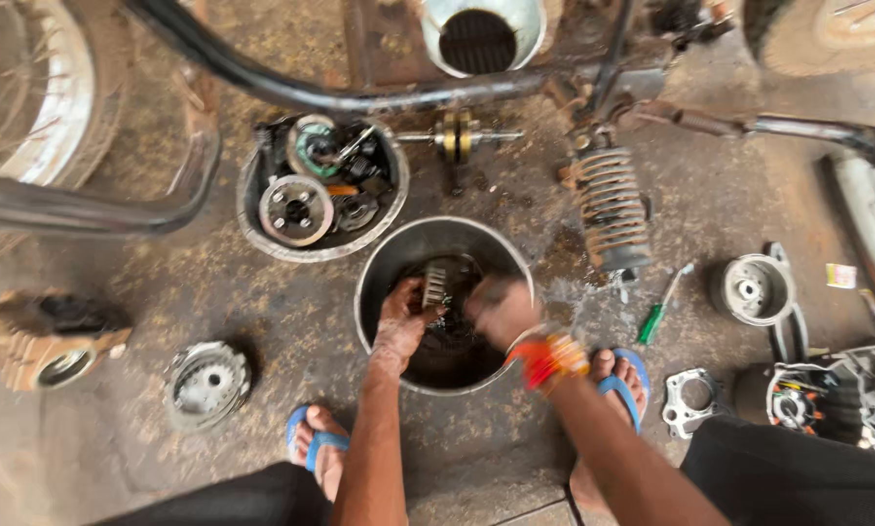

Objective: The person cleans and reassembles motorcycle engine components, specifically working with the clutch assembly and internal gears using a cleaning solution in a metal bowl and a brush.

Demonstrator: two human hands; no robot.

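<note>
Inside the round metal basin (379, 273) at centre, the left hand (403, 317) pinches a small toothed gear (435, 285), its axis lying roughly left to right, teeth facing up. The right hand (501, 310), blurred, hovers just right of it, fingers curled; its grip cannot be told. Both forearms reach in from the near side.

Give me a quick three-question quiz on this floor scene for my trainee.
1. True or false: the left hand holds a toothed gear inside the metal bucket.
2. Which lies right of the bucket? A) green-handled screwdriver B) hammer C) paintbrush
3. Fill in: the rusty coil spring shock absorber lies on the ____ .

Key: 1 true; 2 A; 3 floor. The right hand is blurred, so its grip cannot be told.
</note>
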